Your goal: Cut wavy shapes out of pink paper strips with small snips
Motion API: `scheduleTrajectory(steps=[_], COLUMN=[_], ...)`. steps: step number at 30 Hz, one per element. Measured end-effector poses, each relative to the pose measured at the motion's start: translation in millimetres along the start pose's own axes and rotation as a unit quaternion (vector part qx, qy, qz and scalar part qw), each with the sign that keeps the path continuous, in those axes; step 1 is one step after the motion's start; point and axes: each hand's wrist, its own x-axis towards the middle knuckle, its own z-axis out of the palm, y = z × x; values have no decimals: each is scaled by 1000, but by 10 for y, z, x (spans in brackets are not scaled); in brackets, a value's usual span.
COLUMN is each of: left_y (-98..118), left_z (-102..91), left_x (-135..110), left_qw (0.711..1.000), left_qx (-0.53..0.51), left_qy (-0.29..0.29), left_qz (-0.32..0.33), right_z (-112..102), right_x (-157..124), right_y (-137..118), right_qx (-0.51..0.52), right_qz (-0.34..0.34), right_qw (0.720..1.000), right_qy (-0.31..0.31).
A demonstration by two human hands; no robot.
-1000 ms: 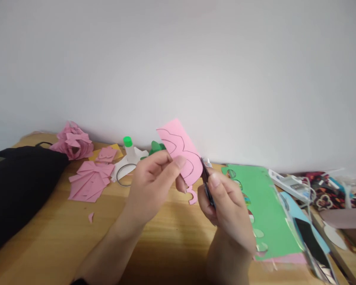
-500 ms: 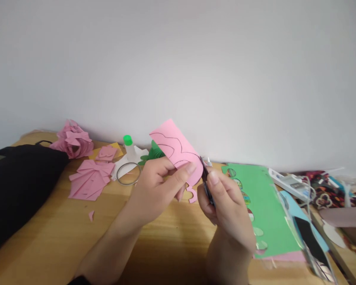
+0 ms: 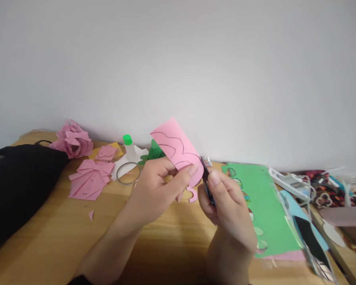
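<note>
My left hand (image 3: 163,186) pinches a piece of pink paper (image 3: 178,142) between thumb and fingers. Dark curved lines are drawn across the paper, and its lower right edge is rounded. Gripped in my right hand (image 3: 230,202) is a pair of dark scissors (image 3: 207,178), with the blades against the right edge of the paper. My fingers cover most of the scissors' handles. Below the paper shows a small curved pink cutting (image 3: 192,195); whether it is still joined to the sheet I cannot tell.
Folded pink papers (image 3: 91,180) and a crumpled pink paper flower (image 3: 72,138) lie at the left. Behind my left hand are a green-capped glue stick (image 3: 129,146), a roll of tape (image 3: 128,173) and green paper (image 3: 156,150). A black bag (image 3: 23,186) and green sheet (image 3: 269,213) flank my hands.
The paper and scissors have shifted very slightly down and to the right. Both hands keep the same grip.
</note>
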Motion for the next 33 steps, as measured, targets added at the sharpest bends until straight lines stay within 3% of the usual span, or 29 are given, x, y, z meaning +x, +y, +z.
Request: scheduleTrajectory(steps=[6,19,26,33], left_y=[17,19,24,15], left_z=[-28,-33,-27,-25], left_x=[11,17,4,5], left_qw=[999,998,998,999], left_qx=[7,-26,-33,-45], left_qy=[-41,-59,-35,-22], left_qz=[-5,-14,-30,9], right_z=[1,-10,-12,-32], right_x=[11,-1,-10,-8], right_y=[-20,-24,-28,-8], right_qx=[-5,-23,0,11], right_qz=[-5,-27,-20,-24], right_qw=[1000,999,1000,999], right_qy=[0,-8,-18,-30])
